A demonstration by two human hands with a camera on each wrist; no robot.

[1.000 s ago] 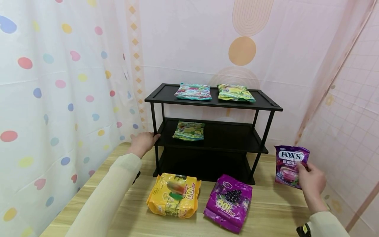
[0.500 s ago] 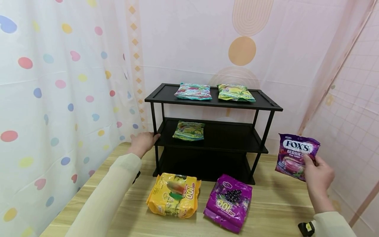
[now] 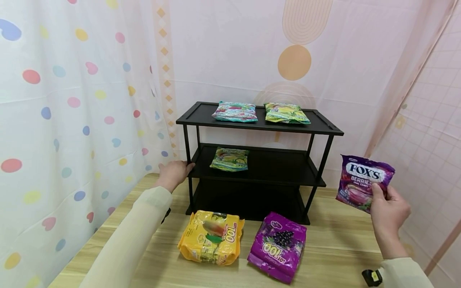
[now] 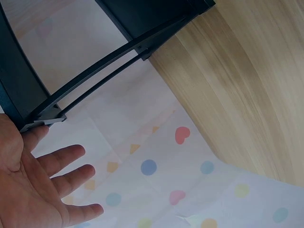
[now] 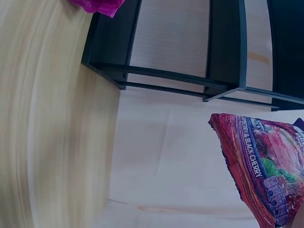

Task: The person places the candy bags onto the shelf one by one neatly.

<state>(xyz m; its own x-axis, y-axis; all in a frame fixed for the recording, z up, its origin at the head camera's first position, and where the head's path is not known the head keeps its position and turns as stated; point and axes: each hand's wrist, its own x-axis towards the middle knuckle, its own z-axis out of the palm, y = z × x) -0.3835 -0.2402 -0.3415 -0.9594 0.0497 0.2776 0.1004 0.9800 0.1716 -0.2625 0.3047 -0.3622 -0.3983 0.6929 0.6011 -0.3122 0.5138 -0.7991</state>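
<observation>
In the head view my right hand (image 3: 390,212) pinches a purple FOX'S Berries candy bag (image 3: 360,182) by its lower right part, in the air right of a black three-tier shelf rack (image 3: 281,170). The bag (image 5: 266,166) also shows in the right wrist view, its front facing the head camera. My left hand (image 3: 173,175) holds the left edge of the rack's middle tier by the front post. The left wrist view shows the index finger against the tier, the other fingers spread and the thumb hidden.
On the top tier lie a red-and-teal candy bag (image 3: 235,112) and a yellow-green one (image 3: 286,113). A green bag (image 3: 230,159) lies on the middle tier. A yellow candy bag (image 3: 212,238) and a purple one (image 3: 278,246) lie on the wooden table (image 3: 335,256) before the rack.
My right hand has raised the FOX'S candy bag and moved it slightly right, tilting it a little. My left hand, the rack and the other bags stay put.
</observation>
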